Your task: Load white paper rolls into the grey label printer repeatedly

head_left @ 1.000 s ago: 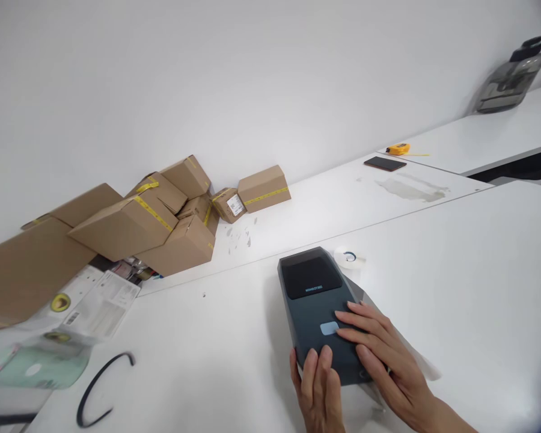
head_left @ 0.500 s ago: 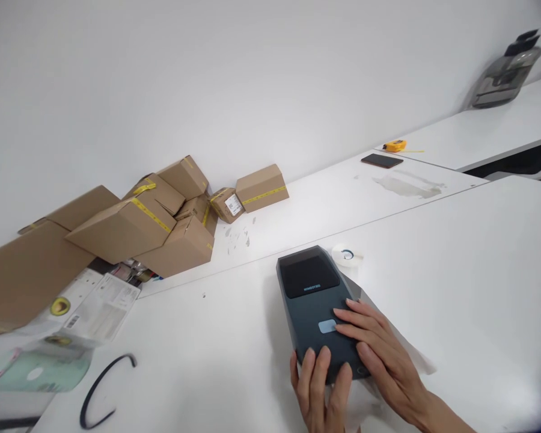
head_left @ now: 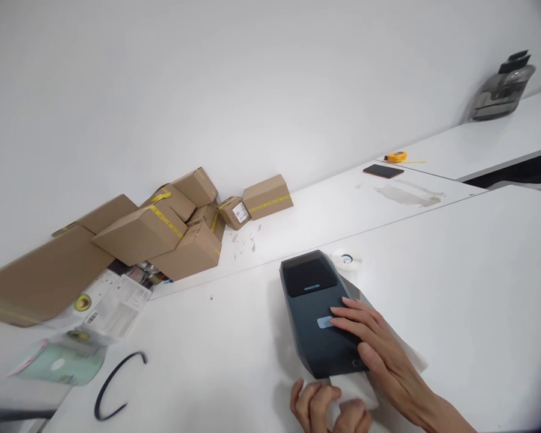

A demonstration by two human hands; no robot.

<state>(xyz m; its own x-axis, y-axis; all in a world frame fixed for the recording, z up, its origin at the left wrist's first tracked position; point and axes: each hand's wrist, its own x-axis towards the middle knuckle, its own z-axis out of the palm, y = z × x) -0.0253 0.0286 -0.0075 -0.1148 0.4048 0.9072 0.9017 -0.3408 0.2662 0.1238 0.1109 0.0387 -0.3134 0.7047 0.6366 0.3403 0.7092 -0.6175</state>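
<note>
The dark machine point(head_left: 309, 337) is on the near part of the tabletop point(head_left: 225, 361), a bit right of the middle, with its black window at the far end. A white sheet point(head_left: 354, 388) pokes out from its near end. To do this step well, I think the machine needs a soft, flat push from above so it does not slide, and the sheet needs a gentle touch so it does not crease or rip. The right hand point(head_left: 379, 352) is open, with its fingers spread a little over the right side of the machine. One fingertip is at the edge of the pale blue patch point(head_left: 324, 323); a light touch seems best there, in case it is a button. The left hand point(head_left: 327, 409) is just off the near end, its fingers curled in. I cannot tell if it is pinching the sheet.
</note>
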